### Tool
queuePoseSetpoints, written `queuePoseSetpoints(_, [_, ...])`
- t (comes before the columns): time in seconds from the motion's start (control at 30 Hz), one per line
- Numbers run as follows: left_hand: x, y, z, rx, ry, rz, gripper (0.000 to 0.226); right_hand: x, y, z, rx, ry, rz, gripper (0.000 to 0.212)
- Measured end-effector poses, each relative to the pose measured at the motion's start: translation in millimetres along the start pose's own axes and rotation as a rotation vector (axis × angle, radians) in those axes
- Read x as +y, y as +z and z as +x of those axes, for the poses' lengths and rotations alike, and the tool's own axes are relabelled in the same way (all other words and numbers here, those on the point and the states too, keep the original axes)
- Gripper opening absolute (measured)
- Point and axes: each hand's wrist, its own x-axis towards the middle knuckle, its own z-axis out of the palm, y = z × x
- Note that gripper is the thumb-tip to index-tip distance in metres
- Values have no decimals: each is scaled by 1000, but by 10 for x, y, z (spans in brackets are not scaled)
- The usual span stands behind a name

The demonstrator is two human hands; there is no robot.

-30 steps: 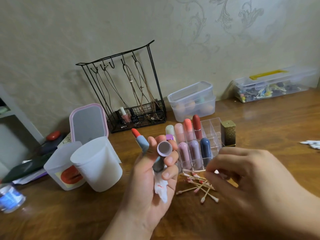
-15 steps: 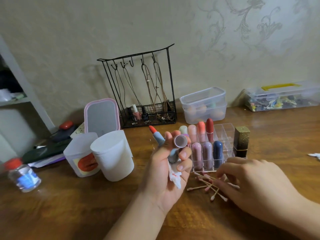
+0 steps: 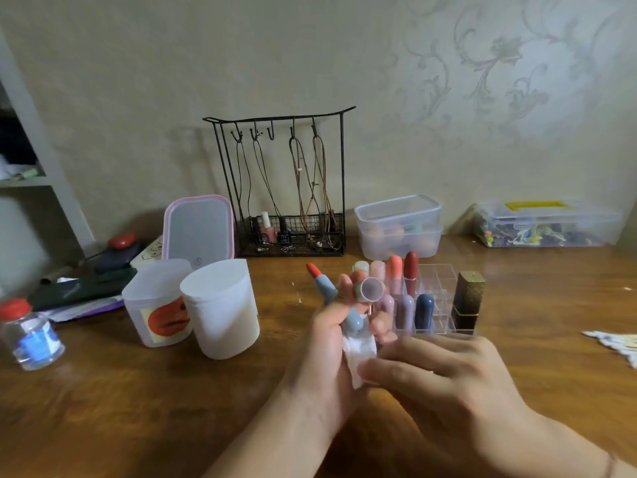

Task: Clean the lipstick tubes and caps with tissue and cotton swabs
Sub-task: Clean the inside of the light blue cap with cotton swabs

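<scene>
Hands meet over the middle of a wooden table [image 3: 103, 408], nearer its front edge than the wall. The left hand [image 3: 331, 343] holds three things at once: an open lipstick [image 3: 322, 282] with its red tip pointing up and left, a cap [image 3: 371, 290] with its open mouth toward the camera, and a crumpled tissue [image 3: 358, 357] trailing from the palm. Its fingers are curled round all of them. The right hand [image 3: 437, 377] sits just beside it, fingertips touching the tissue; blur hides whether they pinch it or a swab, so its grip cannot be told.

Behind the hands a clear organiser [image 3: 437, 281] holds capped lipsticks upright. A gold tube [image 3: 469, 298] stands at the organiser's right side. Toward the left edge are two white tubs [image 3: 220, 315] and a small bottle [image 3: 29, 336]; swabs [image 3: 617, 343] lie at the right edge.

The lipstick likely weighs little and has a smooth, somewhat slippery plastic barrel, best held at its blue-grey body. The red bullet is probably soft and would smear or snap if squeezed, so keep fingers off it. The cap is stiff and hollow; pinch its outer wall and leave the mouth free. The tissue is limp and tears easily, more so once damp.
</scene>
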Motion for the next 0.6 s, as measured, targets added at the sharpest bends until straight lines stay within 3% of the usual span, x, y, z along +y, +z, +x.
queuePoseSetpoints(0.13, [70,-35,48,94,83,-32,24,-30,-84,-48,18,134,240,24])
queuePoseSetpoints(0.27, [46,-33,50,74,230,28,20,-148,-85,15,-46,698,830,43])
queuePoseSetpoints(0.33, [7,10,6,56,293,55,18,-144,26,2,-13,919,919,40])
queuePoseSetpoints(0.43, [-25,24,-21,43,362,76,17,-154,106,7,-9,1018,913,52])
queuePoseSetpoints(0.53, [-35,6,-9,51,353,68,11,-206,95,9,-1,1037,943,29])
queuePoseSetpoints(0.6, [-49,-9,-1,58,351,78,16,-246,101,5,18,913,845,19])
